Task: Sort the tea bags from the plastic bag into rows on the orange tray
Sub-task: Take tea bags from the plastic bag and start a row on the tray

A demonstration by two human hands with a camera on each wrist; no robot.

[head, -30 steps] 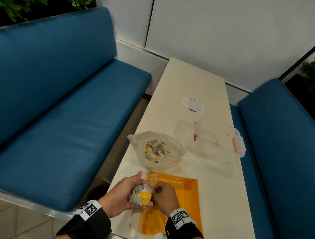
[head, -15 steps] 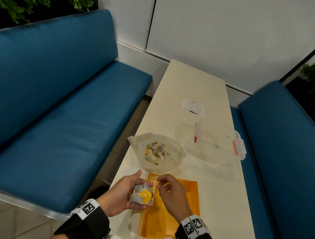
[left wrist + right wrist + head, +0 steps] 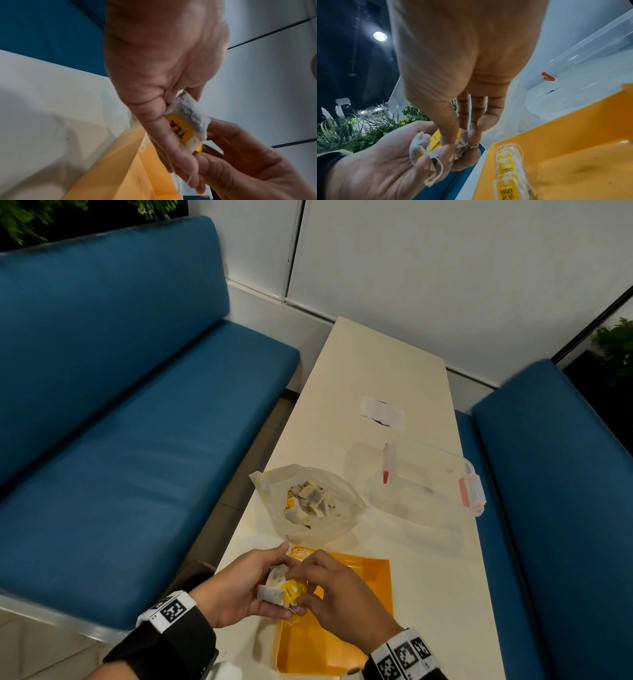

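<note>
While the left hand (image 3: 239, 587) cups a small clump of tea bags (image 3: 279, 590) with its fingers curled round them, the right hand (image 3: 337, 594) pinches at the clump with thumb and fingertips, apparently working one bag free. Both hands hover over the near left corner of the tray (image 3: 359, 583), which lies on the tabletop (image 3: 376, 364). A short row of bags (image 3: 506, 166), yellow tags up and strings looped, already runs along the tray's left edge. Just beyond the tray sits the plastic bag (image 3: 308, 501), mouth open, with more bags heaped inside; a clear box (image 3: 428, 481) stands to its right, apart from it. From where I stand, the strings look like the trouble: they dangle tangled below the left palm, so pulling one bag could drag a second out with it, or tear a tag off. A dropped bag could land on the laid row and knock it crooked, or slip off the tabletop's near edge toward the blue bench (image 3: 137, 474).
</note>
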